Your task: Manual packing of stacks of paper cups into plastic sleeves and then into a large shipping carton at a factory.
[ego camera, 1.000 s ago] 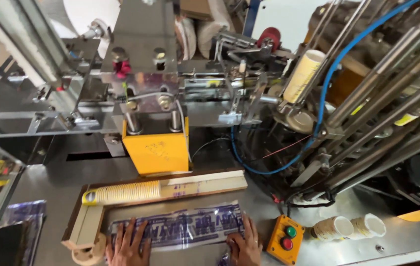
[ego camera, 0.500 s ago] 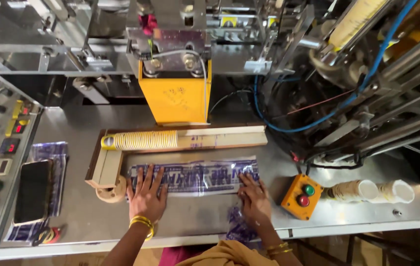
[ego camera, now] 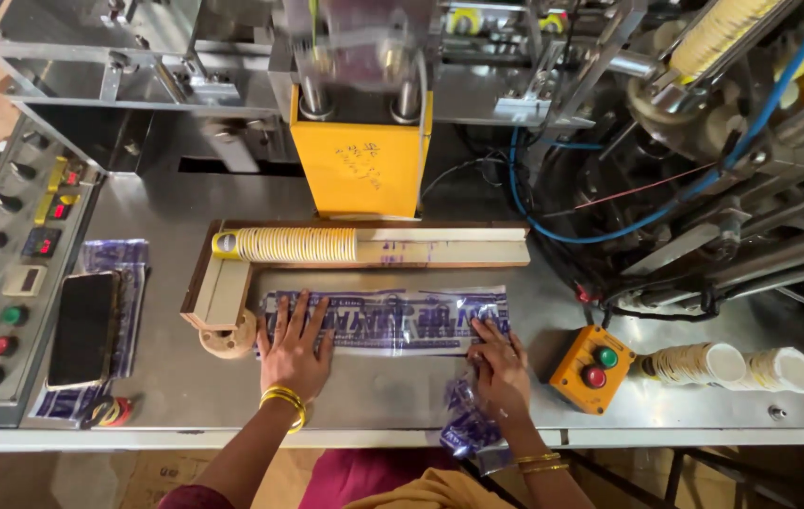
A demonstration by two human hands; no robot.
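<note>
Both hands look closer now. I press my left hand [ego camera: 294, 347] flat, fingers spread, on the plastic sleeve [ego camera: 385, 320] so it stays smooth on the steel table [ego camera: 374, 396]. My right hand [ego camera: 499, 360] pinches its end beside the cup stack [ego camera: 289, 244].

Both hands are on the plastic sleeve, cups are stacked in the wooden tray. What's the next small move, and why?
Probably open the sleeve's right end with the right hand. The sleeve lies flat and empty, pinned by the left hand, and the cup stack waits in the tray just behind it.
</note>
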